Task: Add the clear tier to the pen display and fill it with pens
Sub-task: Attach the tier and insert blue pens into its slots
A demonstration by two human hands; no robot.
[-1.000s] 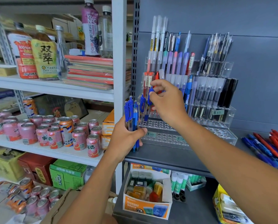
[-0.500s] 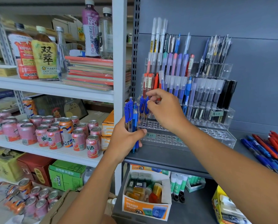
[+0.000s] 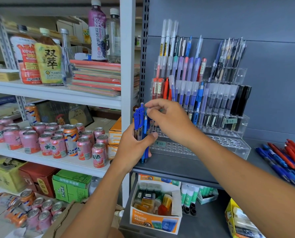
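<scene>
The left hand (image 3: pixel 131 148) is clamped around a bundle of blue pens (image 3: pixel 140 124), held upright at the front left corner of the grey shelf (image 3: pixel 174 167), thumb across the barrels and the tips close to the shelf surface. The right hand (image 3: pixel 170 121) reaches across just above it, fingers curled, with forefinger and thumb pinching the top of one pen in that bundle. Behind both hands stands the pen display (image 3: pixel 203 93), stepped rows of clear holders packed with red, purple, blue, grey and black pens. The clear tier (image 3: pixel 177 148) sits at its foot, touching the front of the display, with its rows of round holes in view. A small green tag on the tier reads "¥ 2.0" (image 3: pixel 159 143), and another higher up on the display reads "¥ 10" (image 3: pixel 230 121). Loose blue and red pens (image 3: pixel 287 158) lie on the shelf at far right. On the white rack to the left, a purple bottle (image 3: pixel 97 31) is marked "100 NFC", a yellow pouch (image 3: pixel 48 59) reads "双萃", and pink cans (image 3: pixel 98 155) show "达". Below the shelf, an orange and white box (image 3: pixel 156 219) is printed "48 pcs".
</scene>
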